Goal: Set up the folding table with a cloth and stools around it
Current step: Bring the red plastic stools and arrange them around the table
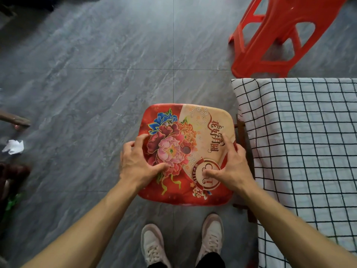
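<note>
A red stool with a flower-printed seat (185,132) stands on the floor in front of me, close to the left edge of the table. My left hand (137,163) grips the seat's left rim, thumb on top. My right hand (231,167) grips its right rim, fingers spread over the print. The folding table on the right is covered by a white cloth with a black grid (301,144); the cloth hangs over the near-left edge. A dark table leg (241,130) shows between stool and cloth. A second red plastic stool (274,37) stands beyond the table's far-left corner.
Grey tiled floor (116,64) stretches left and ahead. A crumpled white paper (13,147) and dark items (11,176) lie at the left edge. My two light shoes (181,244) stand just behind the stool.
</note>
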Demonstrator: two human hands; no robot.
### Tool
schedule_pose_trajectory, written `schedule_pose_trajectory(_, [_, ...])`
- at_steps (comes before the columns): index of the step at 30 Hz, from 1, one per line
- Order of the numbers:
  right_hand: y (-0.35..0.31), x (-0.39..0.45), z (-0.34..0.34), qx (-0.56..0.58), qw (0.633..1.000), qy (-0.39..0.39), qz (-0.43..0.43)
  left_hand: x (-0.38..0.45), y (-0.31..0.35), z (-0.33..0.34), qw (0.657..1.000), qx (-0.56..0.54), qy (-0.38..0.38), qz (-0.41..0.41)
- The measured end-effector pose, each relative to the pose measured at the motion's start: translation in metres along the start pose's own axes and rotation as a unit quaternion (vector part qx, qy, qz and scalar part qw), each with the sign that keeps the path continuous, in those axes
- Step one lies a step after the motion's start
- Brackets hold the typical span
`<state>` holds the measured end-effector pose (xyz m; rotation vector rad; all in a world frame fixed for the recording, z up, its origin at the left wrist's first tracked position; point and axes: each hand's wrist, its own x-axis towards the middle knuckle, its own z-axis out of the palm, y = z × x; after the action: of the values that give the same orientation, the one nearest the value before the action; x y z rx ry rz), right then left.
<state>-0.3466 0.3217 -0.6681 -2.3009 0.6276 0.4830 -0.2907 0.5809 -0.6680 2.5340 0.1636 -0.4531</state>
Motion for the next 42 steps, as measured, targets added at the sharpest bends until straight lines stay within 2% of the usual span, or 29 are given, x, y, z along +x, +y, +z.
schedule_pose_trajectory(7, [-0.013, -0.006, 0.011, -0.013, 0.999, 0.017, 0.037, 0.012, 0.003, -0.004, 0.999, 0.034, -0.009, 0.033])
schedule_pose_trajectory(14, [-0.040, -0.028, 0.046, 0.002, 1.000, 0.013, 0.013, 0.011, -0.038, -0.035, 0.998, 0.035, -0.018, 0.042])
schedule_pose_trajectory(25, [-0.103, -0.034, 0.084, -0.028, 0.999, -0.003, -0.038, 0.014, -0.104, -0.076, 1.000, 0.027, 0.000, 0.005])
schedule_pose_trajectory(42, [-0.114, -0.054, 0.110, -0.037, 0.999, -0.006, -0.028, -0.010, -0.124, -0.088, 0.999, 0.041, -0.002, -0.030])
